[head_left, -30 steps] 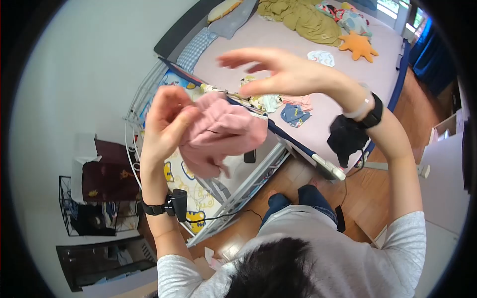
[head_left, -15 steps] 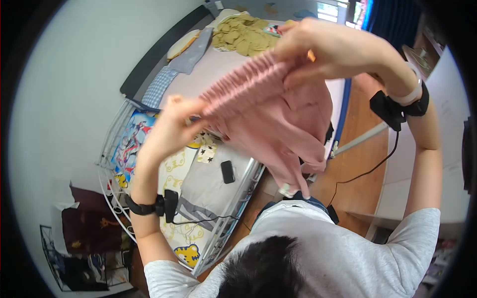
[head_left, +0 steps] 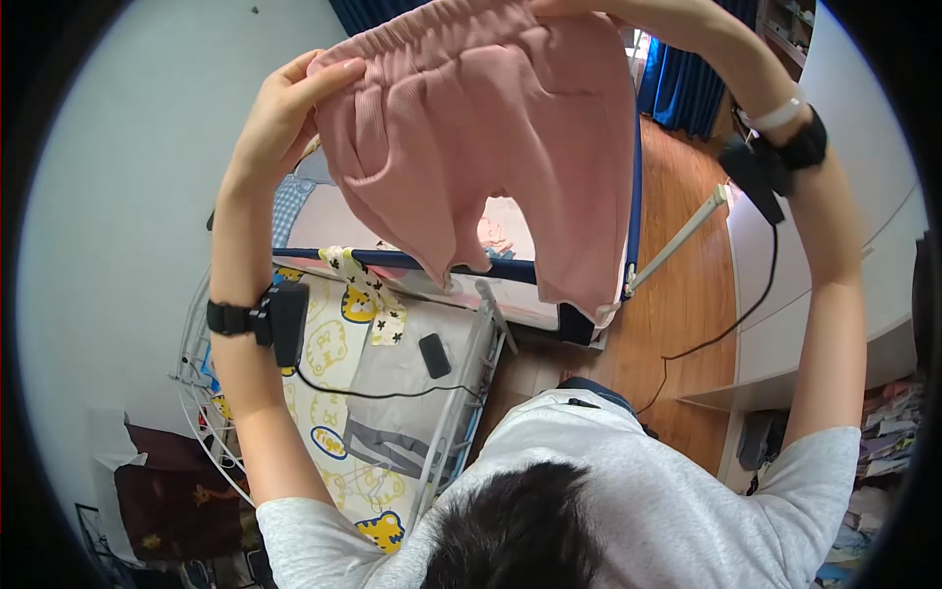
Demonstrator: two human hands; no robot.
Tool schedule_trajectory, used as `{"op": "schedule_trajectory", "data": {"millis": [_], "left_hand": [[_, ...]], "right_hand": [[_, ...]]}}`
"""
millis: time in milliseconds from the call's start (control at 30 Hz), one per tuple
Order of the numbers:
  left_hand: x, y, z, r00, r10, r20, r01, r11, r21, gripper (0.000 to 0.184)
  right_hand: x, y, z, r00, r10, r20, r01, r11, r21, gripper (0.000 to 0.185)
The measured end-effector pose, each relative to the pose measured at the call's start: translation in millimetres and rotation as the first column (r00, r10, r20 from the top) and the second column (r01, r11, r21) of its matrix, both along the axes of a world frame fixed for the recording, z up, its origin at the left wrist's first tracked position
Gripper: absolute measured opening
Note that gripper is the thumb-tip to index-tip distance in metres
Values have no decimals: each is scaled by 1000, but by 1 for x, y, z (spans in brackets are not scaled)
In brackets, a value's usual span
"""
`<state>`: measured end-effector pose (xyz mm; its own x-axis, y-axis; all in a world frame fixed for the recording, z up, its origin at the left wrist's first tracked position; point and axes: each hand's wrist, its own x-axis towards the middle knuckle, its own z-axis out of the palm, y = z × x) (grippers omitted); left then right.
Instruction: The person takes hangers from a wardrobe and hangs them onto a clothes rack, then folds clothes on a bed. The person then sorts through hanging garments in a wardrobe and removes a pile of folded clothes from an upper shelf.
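Pink trousers (head_left: pixel 491 128) with a gathered elastic waistband hang spread out in the air, both legs pointing down. My left hand (head_left: pixel 289 108) is closed on the left end of the waistband, its thumb lying over the front. At the upper edge of the view, my right hand (head_left: pixel 574 8) grips the other end of the waistband; its fingers are partly cut off by the frame. Below the trousers, a grey pair of trousers (head_left: pixel 388 447) lies flat on the small bed's patterned sheet (head_left: pixel 329 344).
A black phone (head_left: pixel 435 355) rests on the small bed, inside its metal rail (head_left: pixel 471 393). Behind hangs a larger bed with a navy edge (head_left: pixel 638 196). Wooden floor (head_left: pixel 677 236) runs along the right, beside a white cabinet (head_left: pixel 834 196). Cables trail from both wrist straps.
Both hands have risen and moved toward the top of the view, carrying the trousers. The trousers, bunched and angled before, now hang spread with both legs apart.
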<state>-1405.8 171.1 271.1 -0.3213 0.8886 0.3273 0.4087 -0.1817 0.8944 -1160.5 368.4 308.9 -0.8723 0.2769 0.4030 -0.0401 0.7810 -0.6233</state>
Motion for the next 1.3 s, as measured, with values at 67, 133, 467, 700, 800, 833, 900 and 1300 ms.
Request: {"op": "schedule_trajectory", "data": {"millis": [67,133,467,700,800,833,900,1300], "left_hand": [[-14,9,-6,994,69,87,-78,992,98,25],[-11,19,-9,973,162,162,-196,954,225,22],[48,-46,-15,990,128,-55,-99,923,371,39],[61,-121,-66,934,287,-215,-197,912,361,56],[52,-163,-91,921,312,-233,-225,915,335,62],[45,-171,-101,942,313,-117,-264,912,315,64],[19,-191,-128,924,363,119,-379,910,167,74],[97,-247,-339,205,-265,942,333,924,188,90]], "right_hand": [[-27,0,-9,993,-37,-109,34,999,-27,23],[-58,-5,-13,966,-127,-224,134,991,13,26],[-36,-101,-24,767,577,-280,-639,730,-244,46],[-79,-78,-196,888,360,-287,-459,642,-614,52],[-76,-119,-271,733,628,263,-134,512,-849,66],[-67,-140,-291,663,722,199,-132,374,-918,68],[-50,-170,-333,479,867,140,-82,203,-976,70],[-41,-198,-362,704,633,-322,-168,-293,-941,52]]}}
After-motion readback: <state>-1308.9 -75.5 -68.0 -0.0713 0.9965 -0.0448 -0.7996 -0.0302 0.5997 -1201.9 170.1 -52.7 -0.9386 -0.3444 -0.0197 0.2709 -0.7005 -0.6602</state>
